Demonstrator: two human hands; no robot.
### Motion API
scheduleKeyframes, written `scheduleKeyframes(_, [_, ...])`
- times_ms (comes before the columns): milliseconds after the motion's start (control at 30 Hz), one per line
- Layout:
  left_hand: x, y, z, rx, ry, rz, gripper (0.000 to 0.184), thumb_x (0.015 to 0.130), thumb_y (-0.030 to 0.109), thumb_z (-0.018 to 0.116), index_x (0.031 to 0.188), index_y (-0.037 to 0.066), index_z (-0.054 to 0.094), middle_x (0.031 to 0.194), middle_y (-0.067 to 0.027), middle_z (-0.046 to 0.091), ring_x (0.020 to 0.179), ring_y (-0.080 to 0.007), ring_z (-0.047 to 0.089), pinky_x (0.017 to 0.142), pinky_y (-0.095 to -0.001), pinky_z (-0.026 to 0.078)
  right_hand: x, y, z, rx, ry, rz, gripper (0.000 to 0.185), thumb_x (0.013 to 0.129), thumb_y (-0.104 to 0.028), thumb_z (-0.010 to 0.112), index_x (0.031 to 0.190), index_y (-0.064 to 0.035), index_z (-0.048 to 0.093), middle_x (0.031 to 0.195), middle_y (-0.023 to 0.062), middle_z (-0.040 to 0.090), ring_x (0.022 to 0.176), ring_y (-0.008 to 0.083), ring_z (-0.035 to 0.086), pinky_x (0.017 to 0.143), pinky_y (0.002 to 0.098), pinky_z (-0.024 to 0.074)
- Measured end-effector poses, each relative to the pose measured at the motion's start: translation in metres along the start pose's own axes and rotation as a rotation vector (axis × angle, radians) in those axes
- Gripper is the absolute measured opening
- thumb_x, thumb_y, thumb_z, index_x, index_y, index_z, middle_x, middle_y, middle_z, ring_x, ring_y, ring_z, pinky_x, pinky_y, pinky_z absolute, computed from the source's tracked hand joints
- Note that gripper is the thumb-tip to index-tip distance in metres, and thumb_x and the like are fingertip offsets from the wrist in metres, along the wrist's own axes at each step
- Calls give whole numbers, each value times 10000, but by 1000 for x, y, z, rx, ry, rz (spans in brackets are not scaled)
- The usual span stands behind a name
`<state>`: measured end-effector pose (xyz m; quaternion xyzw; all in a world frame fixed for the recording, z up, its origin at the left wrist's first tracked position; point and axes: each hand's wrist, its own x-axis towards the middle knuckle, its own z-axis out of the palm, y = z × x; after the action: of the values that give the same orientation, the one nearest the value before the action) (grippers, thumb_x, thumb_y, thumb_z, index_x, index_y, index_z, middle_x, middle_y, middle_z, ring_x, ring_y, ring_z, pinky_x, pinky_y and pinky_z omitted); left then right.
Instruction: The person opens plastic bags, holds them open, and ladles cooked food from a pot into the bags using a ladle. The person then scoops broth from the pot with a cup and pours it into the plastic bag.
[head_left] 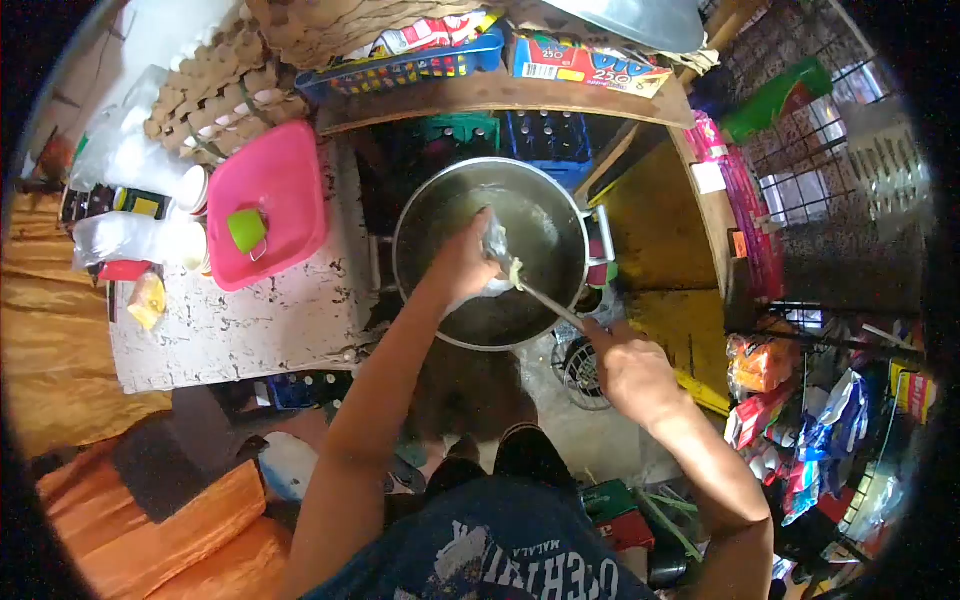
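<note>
The large metal pot [583, 262] stands below the person's chest, its left handle just beside the right edge of the white-painted table [290, 325]; between its right side and the yellow panel [660, 240] lies a narrow gap, where the floor [640, 455] shows farther down; the wooden shelf [430, 100] bounds the space beyond the rim. Within that rim the left hand [468, 262] is over the pot, fingers closed on a clear plastic bag [495, 238]; the right hand [632, 370], outside the rim, is wrapped around a long thin metal handle [555, 306], which slants over the pot's edge to the bag; a pale scrap shows at its far end, too small to identify. The pot holds cloudy liquid [535, 215]; the pink plastic basin [290, 245], on the table, contains a green cup [246, 230]; the blue plastic basket [400, 78] on the shelf holds packets [425, 35]; a carton marked 250 [585, 68] sits beside it.
</note>
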<state>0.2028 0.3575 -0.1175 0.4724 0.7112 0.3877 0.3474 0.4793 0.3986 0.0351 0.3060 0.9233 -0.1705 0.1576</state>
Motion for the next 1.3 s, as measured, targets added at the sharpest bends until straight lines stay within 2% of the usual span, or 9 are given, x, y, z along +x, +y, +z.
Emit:
scheduleKeyframes(100, [-17, -8, -5, 173, 65, 231, 814, 702, 76, 667, 1421, 4, 292, 1244, -268, 531, 1133, -384, 540, 952, -399, 441, 10, 9, 19, -93, 68, -1, 559, 772, -65, 524, 1327, -125, 492, 1030, 226, 581, 813, 358, 629, 721, 437, 525])
scheduleKeyframes(200, [-34, -18, -10, 359, 92, -37, 669, 789, 121, 583, 1418, 149, 357, 1114, -263, 592, 955, -440, 592, 851, -486, 470, 5, 23, 31, 20, 237, 86, 554, 730, 5, 543, 1256, -164, 571, 1007, 220, 546, 821, 376, 602, 724, 446, 522])
scheduleKeyframes(267, [-42, -23, -10, 372, 245, 102, 595, 806, 108, 575, 1379, 157, 420, 1033, -236, 627, 933, -419, 600, 808, -481, 476, -3, 25, 36, 60, 278, 128, 559, 689, 55, 551, 1205, -151, 608, 999, 227, 539, 849, 392, 587, 723, 465, 515])
scheduleKeyframes(467, [-40, -4, -9, 367, 206, 215, 486, 754, 12, 556, 1208, 185, 538, 1016, -173, 646, 901, -367, 622, 763, -452, 491, -9, 23, 50, 212, 445, 137, 499, 755, 24, 530, 1215, -156, 604, 929, 268, 547, 776, 445, 585, 714, 481, 504])
scheduleKeyframes(567, [-43, 4, -8, 438, 131, 153, 407, 769, 32, 547, 1141, 195, 563, 993, -153, 654, 894, -356, 630, 752, -453, 496, -13, 20, 51, 241, 368, 230, 342, 876, -25, 554, 1207, -86, 608, 942, 214, 605, 869, 375, 585, 772, 409, 482])
scheduleKeyframes(700, [-34, -3, -10, 560, -33, -46, 389, 772, 11, 541, 1136, 145, 581, 1082, -197, 631, 985, -381, 612, 842, -456, 485, -23, 35, 65, 279, 369, 206, 450, 798, 3, 558, 1218, -152, 601, 950, 257, 557, 834, 419, 592, 738, 459, 496])
scheduleKeyframes(900, [-1, -40, -3, 449, 142, 59, 487, 753, 109, 596, 1235, 63, 540, 1077, -248, 627, 988, -413, 607, 892, -450, 478, -36, 39, 50, 335, 337, 222, 408, 831, -26, 574, 1223, -138, 603, 934, 237, 562, 901, 396, 578, 794, 428, 475])
scheduleKeyframes(1100, [16, -58, -1, 184, 122, 58, 532, 727, 203, 700, 1206, 34, 542, 1034, -204, 654, 950, -326, 638, 864, -411, 485, -57, 45, 38, 634, 335, 236, 367, 854, -18, 566, 1217, -60, 599, 1001, 184, 611, 902, 281, 574, 827, 350, 455])
scheduleKeyframes(1300, [9, -36, -13, -29, 99, -30, 539, 725, 226, 725, 1191, 25, 542, 1063, -165, 648, 958, -287, 623, 848, -371, 484, -56, 28, 47, 1073, 448, 269, 330, 985, -203, 499, 1239, -8, 578, 968, 3, 581, 846, 74, 482, 775, 229, 418])
